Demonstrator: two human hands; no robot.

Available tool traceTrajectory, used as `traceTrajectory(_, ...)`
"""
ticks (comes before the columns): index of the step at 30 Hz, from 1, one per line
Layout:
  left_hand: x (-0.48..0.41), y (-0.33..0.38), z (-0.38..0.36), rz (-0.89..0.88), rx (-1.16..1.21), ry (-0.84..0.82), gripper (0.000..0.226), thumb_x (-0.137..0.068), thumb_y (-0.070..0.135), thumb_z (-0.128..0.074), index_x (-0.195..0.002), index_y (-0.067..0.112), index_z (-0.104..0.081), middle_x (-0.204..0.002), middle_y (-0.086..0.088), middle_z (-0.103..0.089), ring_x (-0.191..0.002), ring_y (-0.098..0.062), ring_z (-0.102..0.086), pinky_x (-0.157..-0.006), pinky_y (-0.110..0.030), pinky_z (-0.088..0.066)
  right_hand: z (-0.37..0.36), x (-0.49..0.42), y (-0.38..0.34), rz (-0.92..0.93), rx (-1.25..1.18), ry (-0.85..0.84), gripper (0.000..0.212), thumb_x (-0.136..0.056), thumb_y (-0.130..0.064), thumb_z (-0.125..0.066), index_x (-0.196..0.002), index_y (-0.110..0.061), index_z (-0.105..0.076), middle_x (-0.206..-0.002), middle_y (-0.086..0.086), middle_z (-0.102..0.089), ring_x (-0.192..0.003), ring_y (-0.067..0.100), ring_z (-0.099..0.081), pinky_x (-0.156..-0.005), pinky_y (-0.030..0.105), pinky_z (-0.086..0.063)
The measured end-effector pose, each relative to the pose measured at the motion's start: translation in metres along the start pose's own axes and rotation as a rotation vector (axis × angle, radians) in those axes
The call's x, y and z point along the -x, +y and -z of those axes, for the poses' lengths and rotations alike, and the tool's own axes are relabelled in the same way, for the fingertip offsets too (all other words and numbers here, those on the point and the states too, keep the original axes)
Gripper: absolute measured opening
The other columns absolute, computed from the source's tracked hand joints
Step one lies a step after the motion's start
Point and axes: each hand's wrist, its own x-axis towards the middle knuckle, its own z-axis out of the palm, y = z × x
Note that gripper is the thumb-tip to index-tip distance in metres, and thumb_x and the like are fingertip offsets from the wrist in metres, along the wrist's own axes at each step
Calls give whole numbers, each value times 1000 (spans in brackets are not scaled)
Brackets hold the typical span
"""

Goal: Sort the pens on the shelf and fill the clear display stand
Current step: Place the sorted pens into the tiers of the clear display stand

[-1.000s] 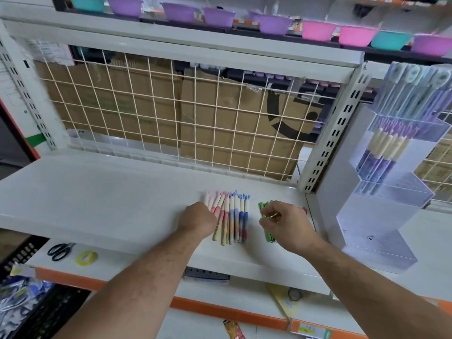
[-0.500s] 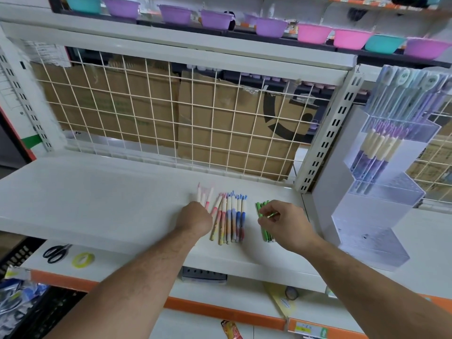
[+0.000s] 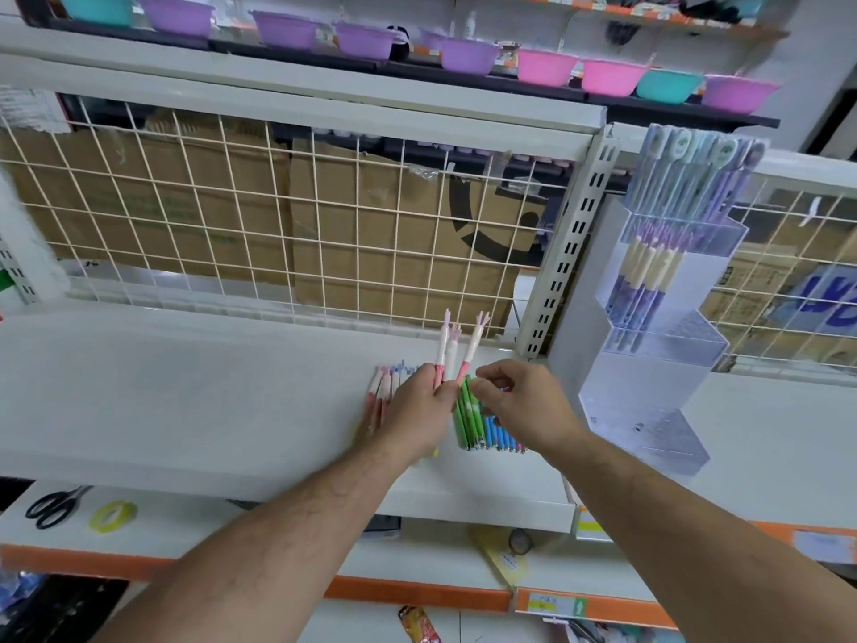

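Observation:
My left hand (image 3: 415,413) pinches three pink-and-white pens (image 3: 449,352) and holds them upright above the white shelf (image 3: 185,410). Just to its right, my right hand (image 3: 521,406) hovers over the green pens (image 3: 466,417) with its fingers curled; I cannot tell whether it holds anything. More pink pens (image 3: 378,396) lie flat to the left of my left hand, and blue ones (image 3: 498,433) show under my right wrist. The clear display stand (image 3: 649,364) rises at the right, with pens in its top two tiers and bare lower tiers.
A wire grid (image 3: 278,225) with cardboard boxes behind it closes the back of the shelf. A slotted upright (image 3: 566,252) stands beside the stand. Scissors (image 3: 53,505) and a yellow tape roll (image 3: 113,516) lie on the lower shelf at left. Coloured bowls (image 3: 468,53) line the top shelf.
My left hand has lifted three pink pens off the shelf and stood them upright. My right hand has risen from the green pens toward the left hand.

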Motion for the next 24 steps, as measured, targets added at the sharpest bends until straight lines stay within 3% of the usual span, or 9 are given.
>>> traceTrajectory(5,5,31,-36,-84,170,-132,27,-103,43,-46,-83,25,-53,-66,8,-52,-51,1,-46,-46,-18,-40,34,-4,10,-78,-193,55,11,-90,-20,-73,-85,-10,-72,-70,3,-71,-60,12,-65,-59,29,-60)
traceTrajectory(7,5,45,-49,-102,203,-167,20,-103,32,-48,-87,24,-57,-69,5,-58,-58,-6,-54,-53,-26,-50,50,-5,19,-90,-254,56,19,-86,-20,-78,-85,-3,-69,-69,7,-68,-59,14,-64,-55,26,-55)
traceTrajectory(10,7,66,-74,-148,261,-204,14,-99,17,-50,-96,17,-63,-79,-12,-69,-69,-30,-67,-63,-44,-57,76,-5,35,-82,-281,52,28,-84,-14,-79,-84,8,-62,-69,19,-63,-55,17,-62,-52,25,-52)
traceTrajectory(12,7,78,-94,-155,307,-208,15,-100,16,-52,-99,20,-67,-88,-12,-73,-80,-30,-72,-63,-41,-57,93,-8,46,-69,-283,61,28,-83,-9,-77,-81,12,-58,-68,22,-60,-51,18,-61,-49,26,-53)
traceTrajectory(15,7,96,-124,-139,394,-218,20,-103,13,-52,-95,22,-68,-81,5,-74,-78,-13,-70,-64,-23,-54,122,-12,63,-60,-291,73,22,-83,-7,-76,-76,6,-61,-60,14,-62,-49,24,-63,-49,36,-58)
traceTrajectory(17,8,107,-140,-117,440,-245,22,-105,13,-48,-94,16,-67,-77,5,-74,-74,-8,-70,-67,-21,-54,141,-15,73,-34,-272,59,22,-83,-10,-77,-76,5,-62,-58,14,-64,-47,33,-65,-48,41,-57)
traceTrajectory(19,9,116,-155,-98,450,-252,25,-106,16,-46,-94,12,-67,-77,1,-75,-73,-12,-71,-66,-23,-54,159,-17,83,3,-230,32,24,-84,-14,-77,-77,3,-62,-56,14,-64,-46,35,-64,-48,41,-55)
traceTrajectory(22,11,129,-178,-67,528,-206,25,-106,15,-46,-93,11,-67,-76,-3,-75,-72,-18,-72,-66,-26,-58,181,-20,96,47,-171,16,24,-85,-19,-76,-70,-5,-64,-55,5,-64,-47,24,-62,-54,39,-55)
traceTrajectory(24,11,134,-191,-41,560,-152,23,-106,18,-47,-98,12,-67,-79,-6,-76,-73,-22,-74,-67,-27,-59,195,-23,102,81,-123,15,22,-85,-21,-75,-70,-8,-65,-60,8,-66,-54,29,-65,-58,42,-58)
